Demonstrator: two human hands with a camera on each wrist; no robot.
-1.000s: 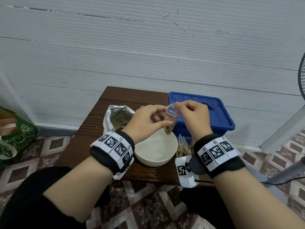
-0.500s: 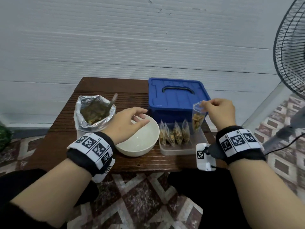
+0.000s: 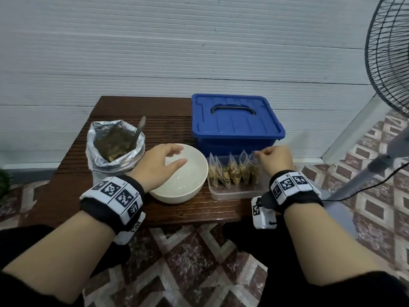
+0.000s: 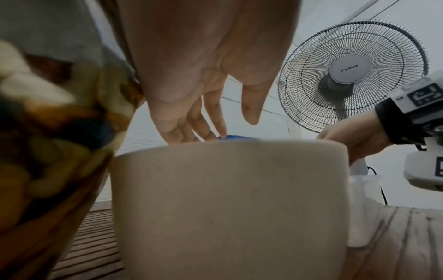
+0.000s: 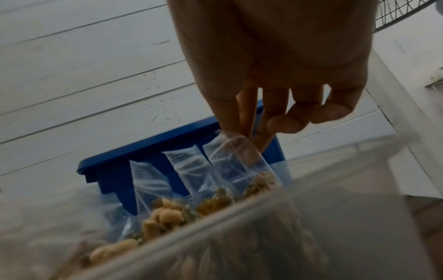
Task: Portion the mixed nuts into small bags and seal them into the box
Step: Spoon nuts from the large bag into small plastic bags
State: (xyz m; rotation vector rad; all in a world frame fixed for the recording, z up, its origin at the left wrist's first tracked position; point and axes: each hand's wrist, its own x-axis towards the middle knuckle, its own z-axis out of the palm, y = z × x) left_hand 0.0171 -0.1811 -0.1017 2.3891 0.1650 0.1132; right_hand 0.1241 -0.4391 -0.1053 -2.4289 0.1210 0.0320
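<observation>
Several small clear bags of mixed nuts stand in a row in a clear plastic tray [image 3: 234, 193]. My right hand [image 3: 257, 154] pinches the top of the rightmost small bag [image 3: 254, 168], which stands in the tray; in the right wrist view thumb and forefinger meet on the small bag [image 5: 235, 159]. My left hand [image 3: 180, 155] hovers over the white bowl [image 3: 188, 187] with relaxed fingers [image 4: 203, 121] and holds nothing. The foil bag of nuts [image 3: 115, 147] with a spoon [image 3: 138, 131] in it stands at the left. The blue box [image 3: 234, 120] sits lidded behind the tray.
The low brown slatted table [image 3: 168, 120] stands against a white panelled wall. A standing fan [image 3: 389, 54] and its cable are at the right, off the table. The tiled floor lies in front of the table's near edge.
My right hand carried the filled small bag from above the bowl rightward and down into the tray. My left hand let go of it and stayed over the bowl.
</observation>
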